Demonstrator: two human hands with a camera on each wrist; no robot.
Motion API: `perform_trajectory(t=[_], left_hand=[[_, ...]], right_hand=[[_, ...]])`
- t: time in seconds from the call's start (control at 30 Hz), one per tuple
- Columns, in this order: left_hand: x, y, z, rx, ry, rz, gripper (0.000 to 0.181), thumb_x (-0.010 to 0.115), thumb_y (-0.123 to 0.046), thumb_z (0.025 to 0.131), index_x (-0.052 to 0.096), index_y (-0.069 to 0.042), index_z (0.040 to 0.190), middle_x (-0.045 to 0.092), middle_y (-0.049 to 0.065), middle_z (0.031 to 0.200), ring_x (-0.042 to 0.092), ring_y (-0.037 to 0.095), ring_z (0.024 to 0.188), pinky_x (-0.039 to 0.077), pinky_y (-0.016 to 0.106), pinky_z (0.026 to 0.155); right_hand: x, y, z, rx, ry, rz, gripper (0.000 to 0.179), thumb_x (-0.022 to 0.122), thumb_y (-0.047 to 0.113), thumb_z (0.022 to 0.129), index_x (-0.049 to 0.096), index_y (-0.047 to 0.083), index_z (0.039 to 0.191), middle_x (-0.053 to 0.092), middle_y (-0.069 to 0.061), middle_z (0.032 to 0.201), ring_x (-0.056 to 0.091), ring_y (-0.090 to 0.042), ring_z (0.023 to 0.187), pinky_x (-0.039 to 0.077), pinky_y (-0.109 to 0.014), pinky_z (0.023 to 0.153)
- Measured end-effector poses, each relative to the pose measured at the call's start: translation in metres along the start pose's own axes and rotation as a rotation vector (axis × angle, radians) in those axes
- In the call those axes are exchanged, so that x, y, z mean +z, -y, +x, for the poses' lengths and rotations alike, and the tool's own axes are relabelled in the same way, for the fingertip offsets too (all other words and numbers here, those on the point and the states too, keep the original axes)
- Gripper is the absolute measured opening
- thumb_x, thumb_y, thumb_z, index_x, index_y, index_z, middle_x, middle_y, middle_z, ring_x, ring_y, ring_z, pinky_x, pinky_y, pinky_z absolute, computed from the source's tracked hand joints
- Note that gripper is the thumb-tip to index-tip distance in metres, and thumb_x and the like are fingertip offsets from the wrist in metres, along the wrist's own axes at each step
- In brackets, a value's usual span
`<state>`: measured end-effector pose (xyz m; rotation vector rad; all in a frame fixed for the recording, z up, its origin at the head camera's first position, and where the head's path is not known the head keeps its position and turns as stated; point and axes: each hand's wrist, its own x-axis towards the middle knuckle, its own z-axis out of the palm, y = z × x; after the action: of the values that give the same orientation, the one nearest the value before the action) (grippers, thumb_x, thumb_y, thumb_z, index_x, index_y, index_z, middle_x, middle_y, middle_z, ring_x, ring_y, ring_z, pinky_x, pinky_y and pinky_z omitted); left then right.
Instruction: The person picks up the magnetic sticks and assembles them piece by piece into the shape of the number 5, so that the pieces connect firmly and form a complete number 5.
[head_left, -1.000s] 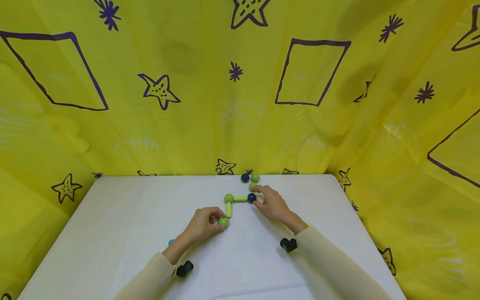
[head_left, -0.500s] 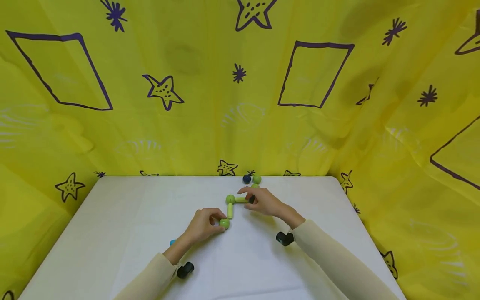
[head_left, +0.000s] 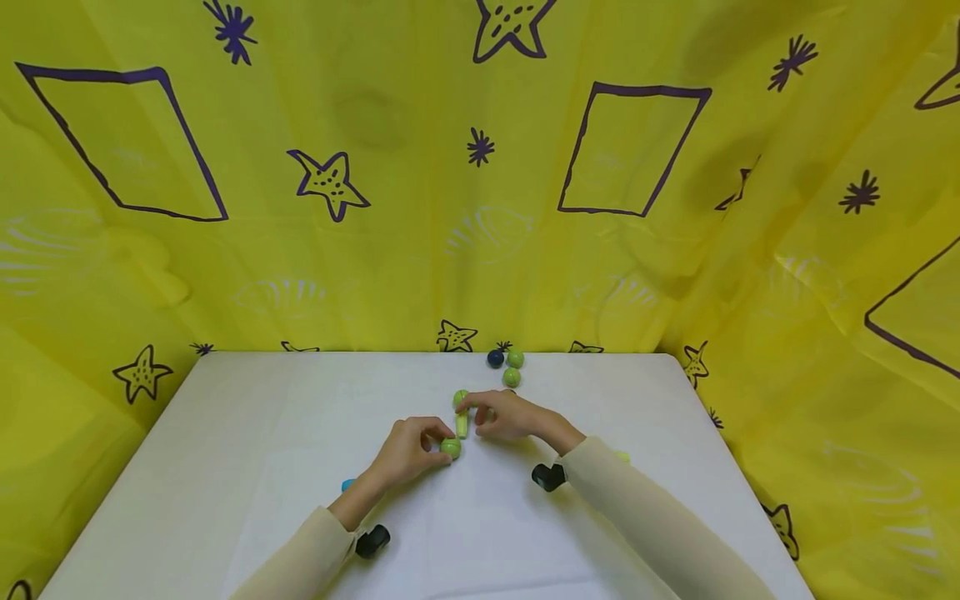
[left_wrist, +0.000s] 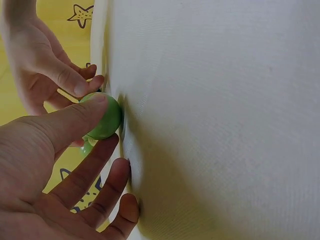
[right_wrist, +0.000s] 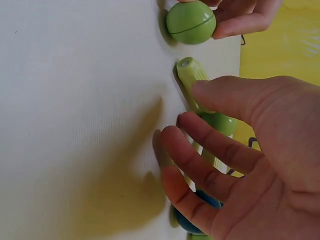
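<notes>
joining seemed the step — left hand (head_left: pixel 408 450) pinched green ball (head_left: pixel 451 448), right hand (head_left: pixel 513 414) spread loosely by stick (head_left: pixel 462 427); next likely needed aligning.

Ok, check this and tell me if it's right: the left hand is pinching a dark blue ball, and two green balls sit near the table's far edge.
Not quite: the left hand is pinching a lime-green ball, not a dark blue one, as the left wrist view shows. Two green balls do sit near the table's far edge.
</notes>
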<state>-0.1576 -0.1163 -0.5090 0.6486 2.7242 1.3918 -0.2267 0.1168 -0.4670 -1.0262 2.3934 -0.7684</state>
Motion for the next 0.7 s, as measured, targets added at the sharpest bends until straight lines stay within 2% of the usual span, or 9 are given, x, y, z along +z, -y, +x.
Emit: perform_trajectory(t=[0.2, 0.33, 0.5, 0.7], left_hand=[[0.000, 0.001, 0.000, 0.004, -0.006, 0.011, 0.023, 0.089, -0.008, 0.078, 0.078, -0.015, 0.097, 0.076, -0.003, 0.090, 0.057, 0.014, 0.071, 0.045, 0.025, 0.065], [0.000, 0.000, 0.000, 0.007, -0.009, 0.003, 0.022, 0.089, -0.008, 0.079, 0.078, -0.015, 0.097, 0.076, -0.003, 0.090, 0.058, 0.017, 0.072, 0.045, 0.025, 0.065], [0.001, -0.001, 0.000, 0.003, -0.011, 0.001, 0.022, 0.089, -0.007, 0.078, 0.077, -0.014, 0.096, 0.075, -0.002, 0.089, 0.058, 0.019, 0.072, 0.044, 0.025, 0.065], [0.001, -0.001, -0.001, 0.002, -0.020, 0.020, 0.023, 0.089, -0.007, 0.078, 0.077, -0.014, 0.096, 0.075, -0.002, 0.089, 0.058, 0.019, 0.072, 0.044, 0.025, 0.065]], right_hand=[[0.006, 0.002, 0.008, -0.013, -0.002, -0.038, 0.039, 0.065, -0.004, 0.094, 0.066, 0.011, 0.130, 0.069, -0.008, 0.104, 0.060, -0.017, 0.091, 0.049, -0.031, 0.082], [0.011, 0.001, 0.012, -0.011, -0.008, -0.054, 0.035, 0.065, -0.004, 0.093, 0.069, 0.013, 0.124, 0.069, -0.002, 0.101, 0.059, -0.013, 0.090, 0.048, -0.029, 0.081], [0.015, -0.001, 0.015, -0.006, -0.021, -0.055, 0.032, 0.065, -0.004, 0.092, 0.072, 0.014, 0.117, 0.067, 0.001, 0.095, 0.057, -0.012, 0.087, 0.047, -0.029, 0.081], [0.015, 0.002, 0.015, -0.008, -0.031, -0.050, 0.029, 0.067, -0.002, 0.092, 0.072, 0.013, 0.116, 0.066, 0.001, 0.092, 0.056, -0.012, 0.085, 0.047, -0.030, 0.081]])
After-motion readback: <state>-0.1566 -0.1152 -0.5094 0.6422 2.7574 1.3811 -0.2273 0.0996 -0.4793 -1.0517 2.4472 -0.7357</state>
